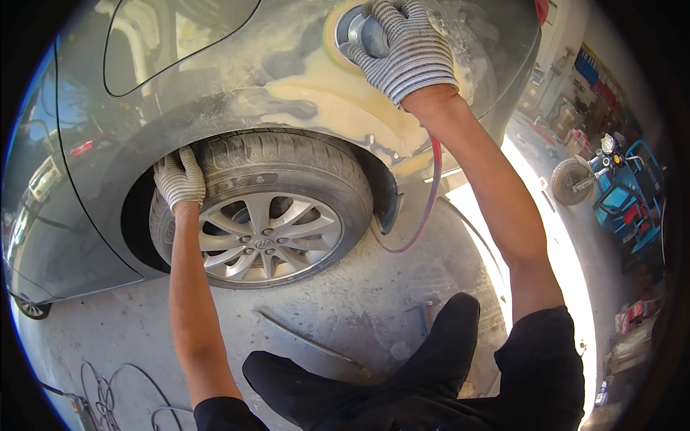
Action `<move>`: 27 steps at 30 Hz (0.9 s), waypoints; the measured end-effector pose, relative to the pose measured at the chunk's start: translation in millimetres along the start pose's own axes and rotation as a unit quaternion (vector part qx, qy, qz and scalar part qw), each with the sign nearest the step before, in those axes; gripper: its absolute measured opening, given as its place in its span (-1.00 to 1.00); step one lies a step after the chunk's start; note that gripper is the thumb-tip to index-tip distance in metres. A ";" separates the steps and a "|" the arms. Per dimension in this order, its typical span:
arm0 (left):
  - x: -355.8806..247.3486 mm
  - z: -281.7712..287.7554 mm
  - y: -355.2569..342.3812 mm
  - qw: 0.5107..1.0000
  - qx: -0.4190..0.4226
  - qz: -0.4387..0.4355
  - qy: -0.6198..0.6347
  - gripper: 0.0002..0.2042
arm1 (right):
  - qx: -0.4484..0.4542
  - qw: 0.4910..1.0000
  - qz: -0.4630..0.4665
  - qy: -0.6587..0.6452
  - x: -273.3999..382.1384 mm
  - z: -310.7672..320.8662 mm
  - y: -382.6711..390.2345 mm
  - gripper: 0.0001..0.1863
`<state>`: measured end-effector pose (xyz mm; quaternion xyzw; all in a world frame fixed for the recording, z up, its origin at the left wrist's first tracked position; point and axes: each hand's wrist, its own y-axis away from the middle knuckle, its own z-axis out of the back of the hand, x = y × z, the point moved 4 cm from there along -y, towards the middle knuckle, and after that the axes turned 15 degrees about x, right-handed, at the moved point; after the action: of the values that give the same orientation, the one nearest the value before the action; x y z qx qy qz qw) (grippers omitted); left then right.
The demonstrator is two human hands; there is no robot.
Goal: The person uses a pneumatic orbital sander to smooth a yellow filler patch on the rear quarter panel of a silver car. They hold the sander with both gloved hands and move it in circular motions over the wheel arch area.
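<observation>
My right hand point(402, 54), in a striped knit glove, is closed over a round grey orbital sander point(365, 34). The sander's disc lies against the car's rear fender point(280, 61), on a patch of beige filler point(327, 90) above the wheel arch. A reddish hose point(433, 179) hangs below my right wrist. My left hand point(180, 178), gloved alike, rests with its fingers stretched upward on the tire point(287, 161), by the left side of the wheel arch. The silver alloy wheel point(267, 233) sits below. Part of the sander is hidden under my right hand.
A thin rod or hose point(309, 334) lies on the concrete floor point(345, 287) near my knees. Dark cables point(108, 395) coil at the lower left. At the far right stand a blue wheeled frame point(640, 201) and cluttered shelves. Bright sunlight falls behind my right arm.
</observation>
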<state>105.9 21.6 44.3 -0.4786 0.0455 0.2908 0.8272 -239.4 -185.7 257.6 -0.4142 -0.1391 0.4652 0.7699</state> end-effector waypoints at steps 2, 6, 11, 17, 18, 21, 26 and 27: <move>2.2 -1.4 -0.1 1.000 0.009 0.002 -0.011 -0.44 | 0.003 0.998 0.056 -0.003 10.1 -7.9 8.8 -0.41; 6.2 1.0 -0.7 1.000 0.017 -0.005 -0.011 -0.43 | 0.036 0.995 0.092 0.023 8.8 -22.0 18.2 -0.39; 0.7 -3.6 -0.8 1.000 0.008 -0.007 -0.006 -0.44 | 0.003 0.998 -0.066 -0.005 -40.3 13.4 20.3 -0.35; 2.8 0.1 0.2 1.000 0.023 0.005 0.020 -0.43 | -0.018 0.997 0.054 -0.055 -6.9 -27.6 41.1 -0.40; 3.0 3.3 -0.1 0.999 0.026 0.003 0.024 -0.41 | -0.004 0.998 0.057 -0.029 2.6 -25.2 40.2 -0.40; 7.3 2.5 -0.6 1.000 0.021 0.001 0.018 -0.40 | -0.010 1.000 -0.001 -0.014 -16.8 -17.8 31.7 -0.33; 2.1 -9.6 1.0 1.000 0.015 0.016 0.016 -0.39 | -0.031 0.997 -0.057 -0.036 -52.3 -11.4 30.8 -0.35; 5.3 -8.2 -0.3 1.000 0.010 0.004 0.009 -0.39 | -0.022 0.998 -0.037 -0.047 -39.6 -15.5 35.7 -0.36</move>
<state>112.1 17.1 38.2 -0.4723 0.0574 0.2892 0.8307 -272.6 -218.5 227.4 -0.4035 -0.2009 0.4525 0.7695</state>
